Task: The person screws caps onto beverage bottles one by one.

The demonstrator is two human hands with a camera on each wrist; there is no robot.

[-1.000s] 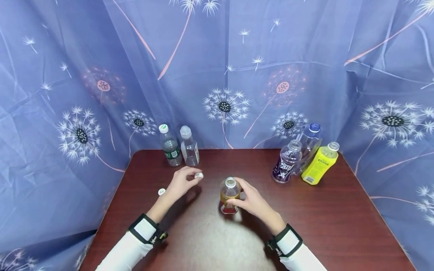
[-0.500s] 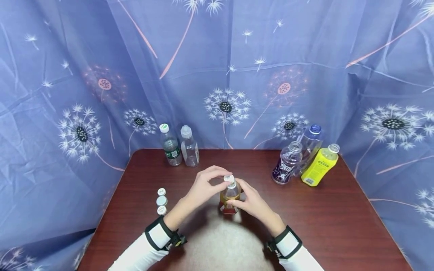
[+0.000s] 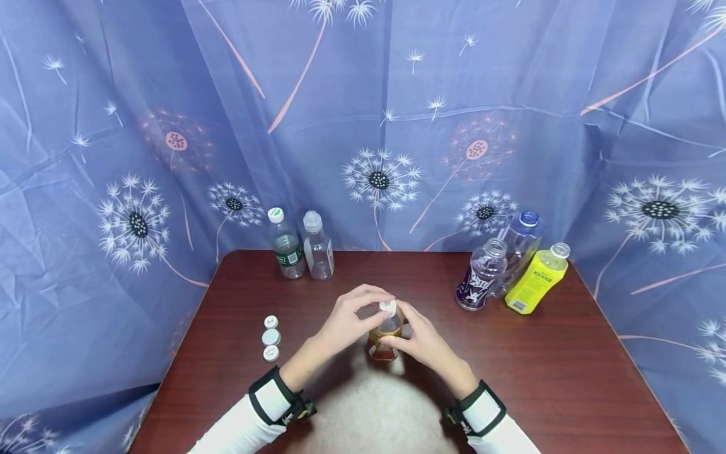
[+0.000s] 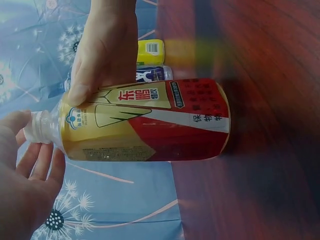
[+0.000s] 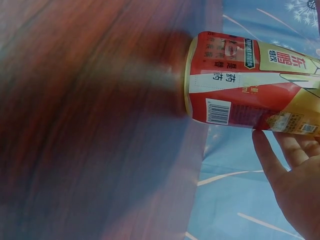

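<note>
A bottle (image 4: 150, 122) with a red and gold label stands upright mid-table. My right hand (image 3: 428, 340) grips its side, with the thumb in front and the fingers around the far side. A white cap (image 3: 388, 307) sits on the bottle's mouth. My left hand (image 3: 350, 318) pinches that cap between thumb and fingers from the left. In the left wrist view the left fingers surround the cap (image 4: 37, 127) at the neck. The right wrist view shows the right hand (image 5: 295, 175) against the label, its thumb out of sight.
Several bottles stand farther back: a green-labelled bottle (image 3: 288, 252) and a clear bottle (image 3: 319, 255) at left; a purple-labelled bottle (image 3: 479, 277), a blue-tinted bottle (image 3: 520, 243) and a yellow bottle (image 3: 535, 280) at right. Three loose caps (image 3: 271, 337) lie in a row on the table (image 3: 227, 403).
My left hand has brought the white cap rightward from the table's left side onto the bottle's mouth, uncovering the row of caps. My right hand has kept its grip on the bottle.
</note>
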